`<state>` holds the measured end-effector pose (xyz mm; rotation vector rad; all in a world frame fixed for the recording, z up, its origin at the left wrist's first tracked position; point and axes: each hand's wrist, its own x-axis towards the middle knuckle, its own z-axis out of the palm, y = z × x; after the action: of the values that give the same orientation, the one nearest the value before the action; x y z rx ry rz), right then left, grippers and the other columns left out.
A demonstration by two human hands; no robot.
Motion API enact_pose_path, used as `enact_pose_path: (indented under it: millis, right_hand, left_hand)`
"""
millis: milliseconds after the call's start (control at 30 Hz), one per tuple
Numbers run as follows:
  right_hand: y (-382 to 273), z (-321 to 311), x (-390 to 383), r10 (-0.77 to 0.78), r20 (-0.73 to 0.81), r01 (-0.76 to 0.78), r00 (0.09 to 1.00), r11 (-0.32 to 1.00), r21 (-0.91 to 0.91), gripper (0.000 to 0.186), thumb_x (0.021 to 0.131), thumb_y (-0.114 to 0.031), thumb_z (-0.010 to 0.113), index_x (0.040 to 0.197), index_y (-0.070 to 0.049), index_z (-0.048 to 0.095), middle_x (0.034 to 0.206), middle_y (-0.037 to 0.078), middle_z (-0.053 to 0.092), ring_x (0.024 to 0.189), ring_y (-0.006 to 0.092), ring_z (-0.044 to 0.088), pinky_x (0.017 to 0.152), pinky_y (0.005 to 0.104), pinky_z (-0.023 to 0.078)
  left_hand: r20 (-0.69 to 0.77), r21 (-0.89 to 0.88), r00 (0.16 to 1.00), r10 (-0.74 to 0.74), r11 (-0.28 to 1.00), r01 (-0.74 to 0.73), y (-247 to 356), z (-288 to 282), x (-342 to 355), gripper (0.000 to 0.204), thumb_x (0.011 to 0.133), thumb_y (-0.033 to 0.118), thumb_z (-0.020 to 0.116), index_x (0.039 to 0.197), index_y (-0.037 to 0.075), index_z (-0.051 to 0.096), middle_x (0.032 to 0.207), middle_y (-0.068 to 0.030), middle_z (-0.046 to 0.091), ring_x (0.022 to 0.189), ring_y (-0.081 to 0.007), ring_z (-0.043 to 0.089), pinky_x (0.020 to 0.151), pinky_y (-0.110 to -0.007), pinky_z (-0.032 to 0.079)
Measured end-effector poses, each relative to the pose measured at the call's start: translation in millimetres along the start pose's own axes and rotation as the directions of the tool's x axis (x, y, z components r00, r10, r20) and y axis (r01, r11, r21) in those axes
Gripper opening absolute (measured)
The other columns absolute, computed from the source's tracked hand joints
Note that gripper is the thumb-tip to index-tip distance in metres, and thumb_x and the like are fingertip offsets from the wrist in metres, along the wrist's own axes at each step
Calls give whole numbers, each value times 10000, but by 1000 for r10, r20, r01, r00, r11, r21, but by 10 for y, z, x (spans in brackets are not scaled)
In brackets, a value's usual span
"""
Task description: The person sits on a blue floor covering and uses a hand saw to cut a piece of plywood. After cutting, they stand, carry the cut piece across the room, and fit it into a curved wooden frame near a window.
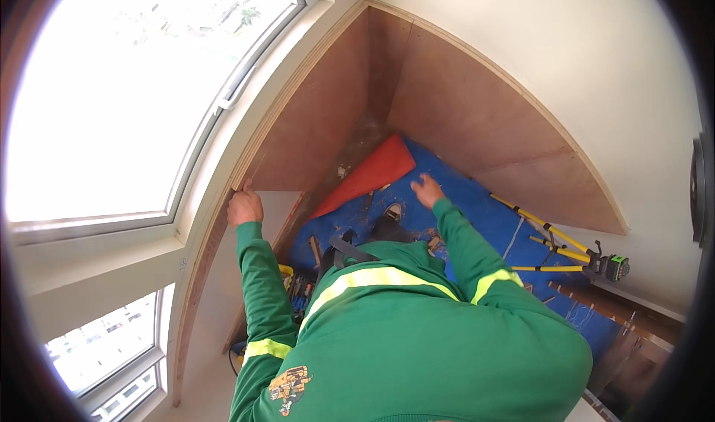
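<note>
My left hand (245, 206) is at the near end of a reddish-brown plywood panel (309, 135), which lines the wall below the window. Its thumb and fingers close on the corner of the panel's pale top edge. Over the blue floor covering, my right hand (427, 191) hangs with its fingers loosely bent and apart, and nothing shows in it. A second plywood panel (477, 116) stands along the right wall and meets the first in the far corner.
An orange-red sheet (372, 176) lies folded over the blue floor covering (469, 221). A yellow-legged tripod (562, 243) with a green-and-black device stands at the right. Tools (300, 289) sit beside my left leg. Bare wooden framing (195, 303) continues toward me under the window (149, 102).
</note>
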<state>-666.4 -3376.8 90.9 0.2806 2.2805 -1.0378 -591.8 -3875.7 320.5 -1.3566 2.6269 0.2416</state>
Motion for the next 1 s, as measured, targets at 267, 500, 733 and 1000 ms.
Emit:
enact_pose_path:
  millis: [267,500,733,1000]
  right_hand:
    - [-3026,-152,352,-364,40,338,931,897,286,870,1065,-531,598,1595,121,375,1235,282,708,1115,350,688,1028,455,546]
    - [-4218,11,111,-457,-117,449,882,889,-89,846,1109,-541,493,1762,-176,99,1308,334,702,1197,520,693,1060,597,544]
    - [-4530,-304,591,-504,5,398,864,676,-620,894,993,-119,515,1770,-128,72,1330,297,718,1215,458,718,1055,576,563]
    - [-4689,311,-36,-479,-13,325,878,616,-717,936,957,-65,546,1728,40,25,1183,351,739,1110,501,734,1008,564,586]
  left_hand:
    - [-45,70,999,-21,997,24,27,47,-6,805,1122,641,352,1181,-28,796,1173,-336,757,1137,-530,721,994,-616,571]
    - [-13,108,999,30,994,-29,-29,29,17,810,1121,649,339,1122,3,827,1148,-323,766,1106,-527,731,988,-614,576]
    - [95,53,982,162,984,-167,-113,-66,83,774,1116,627,377,1122,-1,830,1137,-314,771,1094,-507,742,987,-613,577]
    - [194,-73,958,210,977,-200,-90,-209,75,642,1071,556,522,1060,-2,839,1092,-305,780,1067,-477,765,981,-564,602]
